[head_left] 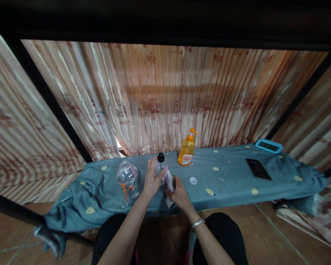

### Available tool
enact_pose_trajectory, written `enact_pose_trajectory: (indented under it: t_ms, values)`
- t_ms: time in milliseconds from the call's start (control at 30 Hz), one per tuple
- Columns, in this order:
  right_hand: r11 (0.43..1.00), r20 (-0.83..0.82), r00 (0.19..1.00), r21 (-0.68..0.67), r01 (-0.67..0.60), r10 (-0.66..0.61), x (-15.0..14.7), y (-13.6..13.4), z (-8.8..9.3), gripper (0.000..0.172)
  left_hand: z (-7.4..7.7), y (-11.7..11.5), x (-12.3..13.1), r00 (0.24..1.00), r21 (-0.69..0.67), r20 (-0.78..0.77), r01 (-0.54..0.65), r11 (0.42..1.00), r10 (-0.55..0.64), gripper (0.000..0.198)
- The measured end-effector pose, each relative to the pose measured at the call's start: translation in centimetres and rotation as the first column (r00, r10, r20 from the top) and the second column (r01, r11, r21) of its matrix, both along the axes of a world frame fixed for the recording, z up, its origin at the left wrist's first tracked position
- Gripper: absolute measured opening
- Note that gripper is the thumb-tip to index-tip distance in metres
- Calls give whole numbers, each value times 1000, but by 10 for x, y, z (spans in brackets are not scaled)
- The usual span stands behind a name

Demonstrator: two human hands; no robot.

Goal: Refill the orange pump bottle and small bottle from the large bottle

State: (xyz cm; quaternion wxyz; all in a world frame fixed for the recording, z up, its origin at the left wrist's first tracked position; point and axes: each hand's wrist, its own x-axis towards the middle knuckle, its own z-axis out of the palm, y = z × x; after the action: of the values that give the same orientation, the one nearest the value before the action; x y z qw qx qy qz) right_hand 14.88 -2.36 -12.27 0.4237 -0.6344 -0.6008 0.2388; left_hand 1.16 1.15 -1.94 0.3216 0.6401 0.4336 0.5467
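My left hand (152, 178) is wrapped round a small clear bottle (160, 166) with a black cap, held upright above the cloth-covered surface. Close on its right, my right hand (179, 193) is closed on a white tissue (170, 184), which lies against or very near the bottle's side. A small dark patch shows by the right fingers, too small to name. To the left stands a large clear plastic bottle (131, 187) with an orange label and an uncapped neck. A round white cap (193, 180) lies flat to the right of my right hand.
An orange pump bottle (186, 151) stands behind the cap. Farther right lie a dark phone (258, 169) and a blue-framed digital clock (269, 146). The blue-green cloth (226, 187) covers the bench. Dark posts, an overhead beam and striped curtains (160, 95) enclose it.
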Motion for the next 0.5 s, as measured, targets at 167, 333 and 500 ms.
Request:
enact_pose_trajectory:
  t_ms: [167, 333, 500]
  values:
    - [994, -154, 985, 91, -61, 75, 14, 8, 43, 99, 4, 6, 22, 998, 27, -48, 33, 999, -32, 54]
    - [969, -216, 965, 226, -102, 151, 26, 28, 61, 82, -14, 15, 52, 993, -23, -4, 115, 993, -115, 55]
    - [989, -177, 982, 121, 81, -58, 44, 41, 64, 58, -33, 17, 60, 992, -93, 35, 121, 988, -118, 73]
